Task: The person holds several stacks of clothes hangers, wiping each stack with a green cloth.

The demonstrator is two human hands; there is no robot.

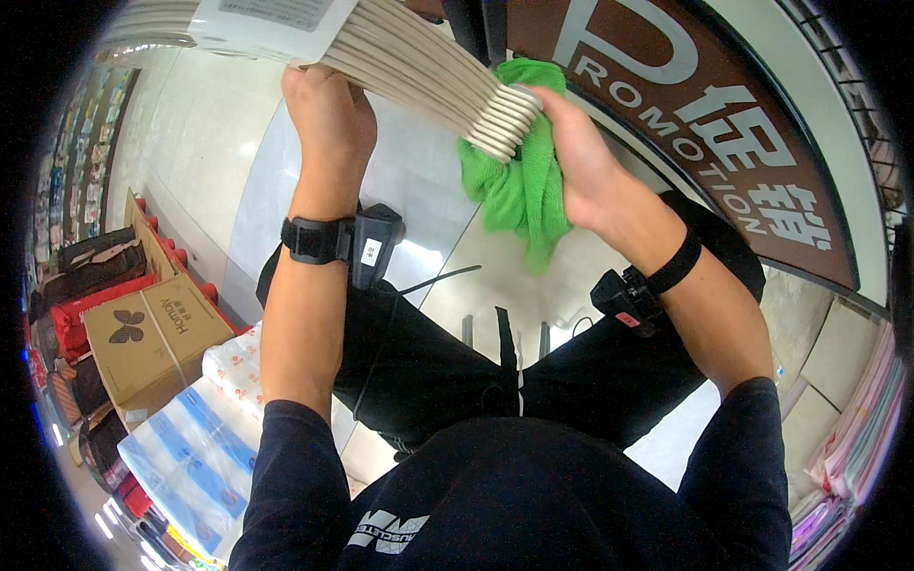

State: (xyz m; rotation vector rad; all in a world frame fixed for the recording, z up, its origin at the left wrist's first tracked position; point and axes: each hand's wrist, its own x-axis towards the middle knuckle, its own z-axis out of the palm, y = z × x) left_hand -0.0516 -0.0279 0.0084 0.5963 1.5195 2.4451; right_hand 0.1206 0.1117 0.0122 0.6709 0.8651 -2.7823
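Note:
A stack of slim cream-coloured pieces (421,64), probably plastic hangers, slants across the top of the head view. A white paper sleeve (271,32) with a printed label wraps it. My left hand (332,107) grips the stack from below beside the sleeve; its fingertips are hidden. At the stack's rounded right end, my right hand (582,153) holds a crumpled green cloth (525,193). The cloth lies around and under that end and hangs down, its lower edge blurred. Black devices are strapped to my left wrist (375,246) and right forearm (628,300).
A brown promotion sign (685,107) stands close on the right. At left are a cardboard box (157,335) and plastic-wrapped white-and-blue packs (193,464). Folded pastel goods (857,435) lie at the lower right. Light floor tiles (428,207) show between my legs.

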